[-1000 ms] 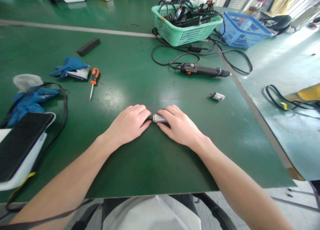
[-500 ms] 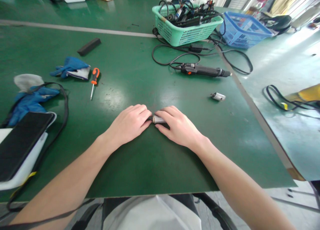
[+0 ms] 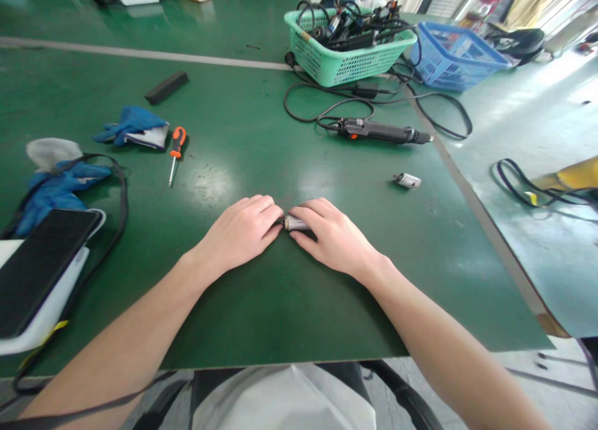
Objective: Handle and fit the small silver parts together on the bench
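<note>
Both hands rest low over the green table [image 3: 289, 305], nearly meeting at the middle. My right hand [image 3: 334, 234] is closed around a small silver cylinder [image 3: 297, 223], whose left end shows between thumb and fingers. My left hand [image 3: 247, 230] pinches a small dark piece [image 3: 280, 221] at that end of the cylinder; most of this piece is hidden by the fingers. A second silver part [image 3: 407, 181] lies to the right. An orange-handled screwdriver [image 3: 177, 144] lies left of the hands, and a black electric screwdriver [image 3: 383, 132] lies beyond them.
At the back stand a green basket [image 3: 348, 65] full of dark cabled parts and a blue basket [image 3: 453, 56]. Blue gloves [image 3: 133, 128], a black block [image 3: 167, 88] and a phone [image 3: 42, 268] lie on the left. Loose cable [image 3: 303, 115] loops near the electric screwdriver.
</note>
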Demonstrator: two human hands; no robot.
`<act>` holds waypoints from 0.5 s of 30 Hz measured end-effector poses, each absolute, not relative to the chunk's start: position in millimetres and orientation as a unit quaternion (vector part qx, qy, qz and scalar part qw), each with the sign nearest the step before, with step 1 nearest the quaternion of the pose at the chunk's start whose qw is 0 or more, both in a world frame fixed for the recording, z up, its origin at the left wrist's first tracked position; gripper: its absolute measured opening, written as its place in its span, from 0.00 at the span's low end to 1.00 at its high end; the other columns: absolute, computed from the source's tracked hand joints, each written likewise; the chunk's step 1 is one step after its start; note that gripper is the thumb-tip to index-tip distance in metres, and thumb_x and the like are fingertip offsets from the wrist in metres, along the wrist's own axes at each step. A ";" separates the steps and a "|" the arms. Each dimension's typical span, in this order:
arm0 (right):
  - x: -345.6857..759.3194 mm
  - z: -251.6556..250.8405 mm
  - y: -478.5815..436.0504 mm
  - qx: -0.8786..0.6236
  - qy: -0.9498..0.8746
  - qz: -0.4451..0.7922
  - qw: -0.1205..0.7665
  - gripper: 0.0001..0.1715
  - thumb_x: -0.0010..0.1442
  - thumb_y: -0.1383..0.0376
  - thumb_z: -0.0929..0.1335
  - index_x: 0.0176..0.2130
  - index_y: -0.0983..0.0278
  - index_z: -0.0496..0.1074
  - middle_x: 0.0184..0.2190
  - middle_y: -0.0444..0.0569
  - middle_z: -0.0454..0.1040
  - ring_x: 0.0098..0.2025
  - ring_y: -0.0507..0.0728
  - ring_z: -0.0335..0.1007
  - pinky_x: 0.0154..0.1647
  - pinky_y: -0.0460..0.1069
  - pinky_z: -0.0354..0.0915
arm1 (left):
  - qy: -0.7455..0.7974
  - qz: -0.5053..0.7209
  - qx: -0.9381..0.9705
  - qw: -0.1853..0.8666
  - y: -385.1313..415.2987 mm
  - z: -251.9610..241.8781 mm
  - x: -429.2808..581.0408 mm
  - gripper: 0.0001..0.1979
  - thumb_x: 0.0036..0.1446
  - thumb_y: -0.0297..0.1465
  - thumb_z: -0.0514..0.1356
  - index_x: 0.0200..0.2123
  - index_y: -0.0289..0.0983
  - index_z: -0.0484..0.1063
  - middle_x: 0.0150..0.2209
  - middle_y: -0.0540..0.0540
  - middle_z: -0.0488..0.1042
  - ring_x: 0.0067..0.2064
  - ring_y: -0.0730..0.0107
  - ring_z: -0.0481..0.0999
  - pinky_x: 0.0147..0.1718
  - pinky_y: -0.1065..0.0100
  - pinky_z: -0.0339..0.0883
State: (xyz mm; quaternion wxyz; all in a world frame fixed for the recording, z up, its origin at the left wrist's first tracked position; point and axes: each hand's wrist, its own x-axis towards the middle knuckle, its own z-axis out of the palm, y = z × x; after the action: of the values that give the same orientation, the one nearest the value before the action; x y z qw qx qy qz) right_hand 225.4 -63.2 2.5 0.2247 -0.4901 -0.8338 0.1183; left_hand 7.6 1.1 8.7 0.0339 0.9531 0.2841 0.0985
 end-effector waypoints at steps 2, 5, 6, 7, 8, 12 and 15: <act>225.2 2.8 -63.2 -0.491 -0.833 0.119 0.224 0.15 0.69 0.64 0.66 0.54 0.65 0.71 0.48 0.56 0.76 0.50 0.63 0.69 0.55 0.59 0.69 | 0.285 0.099 0.953 0.032 0.8 9.5 7.7 0.09 0.69 0.31 0.54 0.41 0.35 0.73 0.39 0.44 0.73 0.40 0.63 0.72 0.42 0.62 0.67; 225.1 2.3 -62.9 -0.492 -0.833 0.121 0.223 0.16 0.69 0.64 0.66 0.55 0.64 0.70 0.49 0.55 0.75 0.51 0.63 0.69 0.56 0.59 0.69 | 0.285 0.099 0.953 0.030 0.2 10.5 7.9 0.10 0.69 0.31 0.53 0.41 0.35 0.73 0.39 0.44 0.72 0.40 0.62 0.72 0.42 0.62 0.67; 225.2 2.0 -62.9 -0.492 -0.833 0.121 0.223 0.16 0.69 0.64 0.66 0.55 0.64 0.70 0.49 0.55 0.75 0.51 0.63 0.69 0.56 0.59 0.69 | 0.286 0.099 0.953 0.030 0.1 10.6 8.0 0.10 0.69 0.30 0.53 0.41 0.35 0.73 0.39 0.44 0.72 0.40 0.62 0.72 0.42 0.62 0.67; 225.3 1.8 -62.9 -0.492 -0.833 0.122 0.222 0.16 0.69 0.64 0.66 0.55 0.63 0.70 0.49 0.55 0.75 0.51 0.63 0.69 0.56 0.59 0.69 | 0.287 0.098 0.952 0.030 0.0 10.7 8.1 0.10 0.69 0.30 0.53 0.41 0.35 0.73 0.39 0.43 0.73 0.41 0.62 0.72 0.42 0.62 0.67; 225.4 1.6 -63.0 -0.492 -0.833 0.123 0.222 0.16 0.69 0.64 0.66 0.55 0.64 0.70 0.49 0.55 0.75 0.51 0.63 0.69 0.56 0.59 0.69 | 0.287 0.096 0.953 0.031 -0.1 10.7 8.2 0.10 0.69 0.30 0.53 0.41 0.35 0.73 0.39 0.43 0.73 0.41 0.62 0.72 0.42 0.62 0.67; 226.1 1.5 -63.4 -0.490 -0.832 0.126 0.227 0.16 0.69 0.64 0.66 0.55 0.62 0.70 0.49 0.55 0.75 0.51 0.64 0.69 0.56 0.60 0.69 | 0.286 0.096 0.953 0.030 0.1 10.6 8.1 0.10 0.69 0.30 0.53 0.41 0.35 0.73 0.39 0.43 0.73 0.41 0.62 0.72 0.42 0.62 0.67; 226.6 1.4 -63.3 -0.491 -0.831 0.126 0.229 0.16 0.68 0.64 0.66 0.55 0.61 0.70 0.50 0.55 0.75 0.51 0.64 0.69 0.56 0.61 0.69 | 0.288 0.101 0.952 0.030 0.1 10.9 8.2 0.10 0.68 0.30 0.53 0.40 0.35 0.73 0.39 0.43 0.73 0.40 0.63 0.72 0.41 0.62 0.66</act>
State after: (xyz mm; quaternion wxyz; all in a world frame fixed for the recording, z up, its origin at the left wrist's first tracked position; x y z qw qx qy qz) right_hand 226.6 -63.3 1.4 0.2286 -0.4909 -0.8313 0.1256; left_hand 8.2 0.1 10.9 0.0300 0.9518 0.2882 0.1007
